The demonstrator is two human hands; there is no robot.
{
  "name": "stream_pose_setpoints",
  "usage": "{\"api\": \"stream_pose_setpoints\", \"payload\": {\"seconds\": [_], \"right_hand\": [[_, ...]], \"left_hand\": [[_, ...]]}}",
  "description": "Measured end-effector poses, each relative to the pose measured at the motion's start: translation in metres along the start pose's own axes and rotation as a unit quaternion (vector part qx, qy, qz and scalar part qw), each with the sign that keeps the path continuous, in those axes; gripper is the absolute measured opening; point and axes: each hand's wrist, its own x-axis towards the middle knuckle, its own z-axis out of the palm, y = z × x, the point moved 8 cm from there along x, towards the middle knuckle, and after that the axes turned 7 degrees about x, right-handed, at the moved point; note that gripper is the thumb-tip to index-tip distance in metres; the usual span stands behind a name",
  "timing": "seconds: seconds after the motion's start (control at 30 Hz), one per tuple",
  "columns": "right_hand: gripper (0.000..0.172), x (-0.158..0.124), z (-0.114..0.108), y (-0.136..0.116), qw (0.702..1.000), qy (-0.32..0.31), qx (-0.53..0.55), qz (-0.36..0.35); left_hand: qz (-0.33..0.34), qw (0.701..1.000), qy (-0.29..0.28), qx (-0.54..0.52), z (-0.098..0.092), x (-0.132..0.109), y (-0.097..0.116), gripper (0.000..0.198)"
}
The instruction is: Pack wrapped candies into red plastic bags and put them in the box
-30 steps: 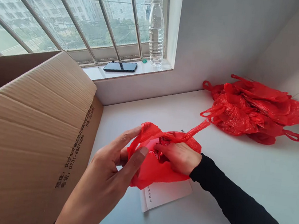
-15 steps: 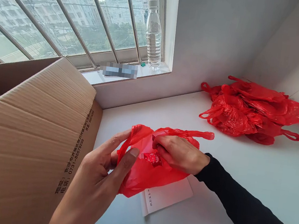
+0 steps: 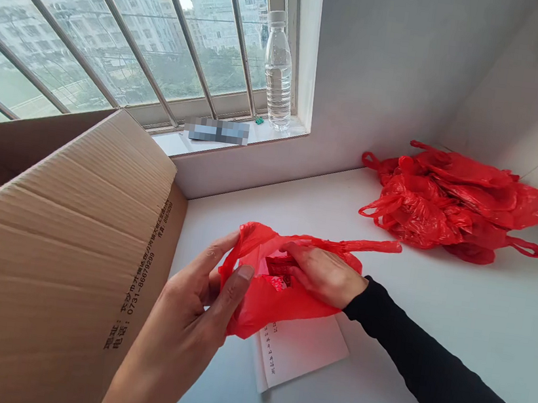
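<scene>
My left hand (image 3: 197,314) pinches the near-left rim of a thin red plastic bag (image 3: 264,310) between thumb and fingers, keeping its mouth spread. Inside that mouth, my right hand (image 3: 323,275) has its fingers curled on a small dark red packet (image 3: 278,267); some fingertips are hidden. Just below it in the bag lies another red packet with a pale printed pattern (image 3: 280,284). One bag handle (image 3: 377,246) sticks out to the right. Partly under the bag, a white notepad (image 3: 303,355) with handwriting lies on the white tabletop (image 3: 373,387).
A large open cardboard box (image 3: 59,246) stands on the left. Several crumpled red plastic bags (image 3: 461,207) are heaped at the back right by the wall. On the windowsill stands a clear water bottle (image 3: 279,77), beside a blurred flat object (image 3: 219,131).
My right hand has lowered the dark red packet further into the bag, over the patterned one. Both hands and the bag have shifted slightly, uncovering more of the notepad.
</scene>
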Motion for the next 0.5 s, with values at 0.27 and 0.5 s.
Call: {"api": "stream_pose_setpoints", "payload": {"seconds": [0.27,0.5], "right_hand": [[0.046,-0.004,0.004,-0.006,0.998,0.028,-0.045,0.041],[0.028,-0.004,0.027,-0.027,0.996,-0.038,-0.067,-0.043]], "left_hand": [[0.009,1.0,-0.016,0.003,0.0,0.003,-0.003,0.056],[-0.025,0.999,-0.032,-0.01,0.007,0.0,0.001,0.06]]}}
